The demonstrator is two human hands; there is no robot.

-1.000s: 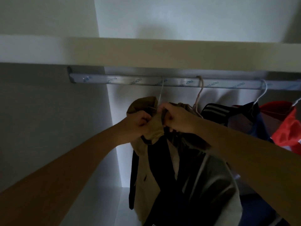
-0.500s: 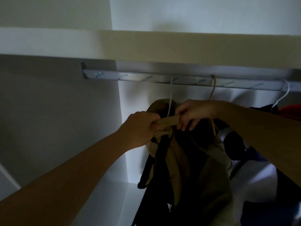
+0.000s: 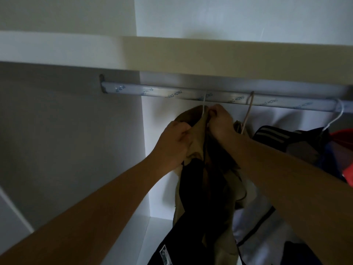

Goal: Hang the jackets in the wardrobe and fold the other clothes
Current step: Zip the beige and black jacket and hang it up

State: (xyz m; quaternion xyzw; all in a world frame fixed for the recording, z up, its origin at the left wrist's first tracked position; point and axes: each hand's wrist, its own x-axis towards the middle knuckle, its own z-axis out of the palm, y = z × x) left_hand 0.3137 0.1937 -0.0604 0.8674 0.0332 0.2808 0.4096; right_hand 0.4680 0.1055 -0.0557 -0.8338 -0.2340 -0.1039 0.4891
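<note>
my left hand [image 3: 172,142] grips the tan jacket [image 3: 196,137] at its collar; my right hand [image 3: 219,122] pinches the collar beside the white hanger hook [image 3: 204,107]. the jacket hangs long axis vertical, collar up, under the wardrobe rail [image 3: 238,97], left of the striped jacket [image 3: 273,135].

Both hands grip tan jacket [image 3: 198,136] collar, hanging on rail [image 3: 172,93].

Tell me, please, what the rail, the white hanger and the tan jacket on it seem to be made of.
The rail looks like silvery metal, likely aluminium: dull sheen, flat profile, lettering printed along it. The white hanger shows only a thin smooth hook, coated wire or plastic; I cannot tell which. The tan jacket seems a matte woven cloth, creasing in soft folds.
</note>
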